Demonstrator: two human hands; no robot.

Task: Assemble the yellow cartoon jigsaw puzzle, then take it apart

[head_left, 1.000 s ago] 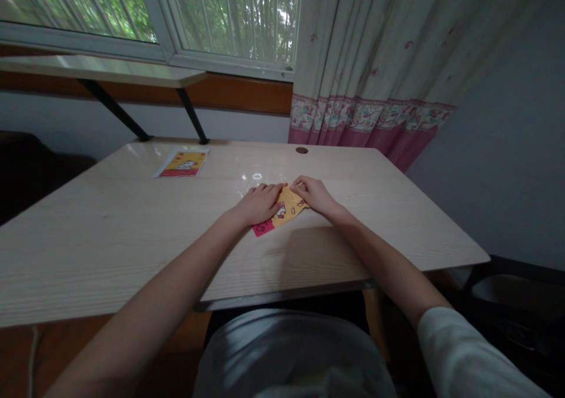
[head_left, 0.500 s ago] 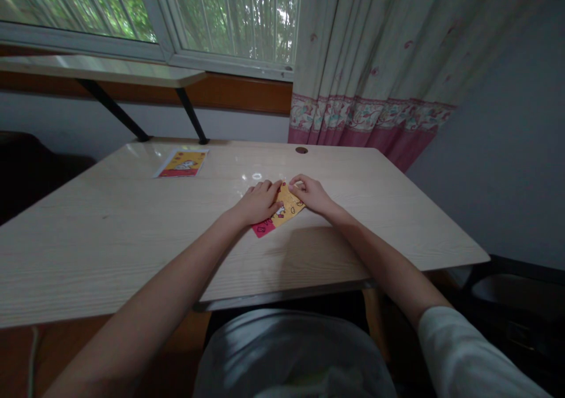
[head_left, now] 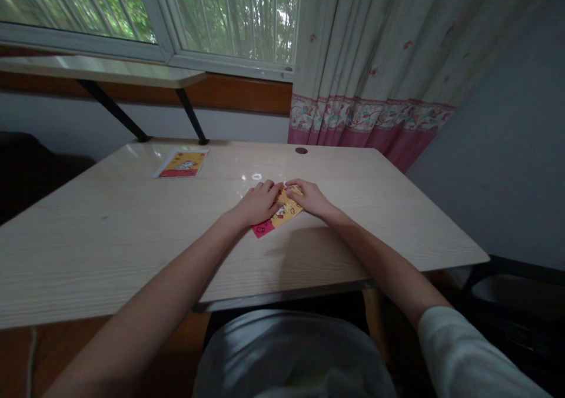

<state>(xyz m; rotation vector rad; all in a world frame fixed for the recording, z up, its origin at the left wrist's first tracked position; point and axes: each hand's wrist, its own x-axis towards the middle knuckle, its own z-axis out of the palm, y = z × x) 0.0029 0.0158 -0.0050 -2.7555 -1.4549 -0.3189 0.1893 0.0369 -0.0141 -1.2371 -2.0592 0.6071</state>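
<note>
Yellow-red card (head_left: 290, 209) is pt. hidden by both hands (head_left: 258, 204), pic details unclear.

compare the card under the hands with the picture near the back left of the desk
The near card is partly covered by the left hand and right hand; the far picture lies untouched. The far picture shows a pale margin; the near card's visible edges are coloured. Both are yellow and red.
</note>
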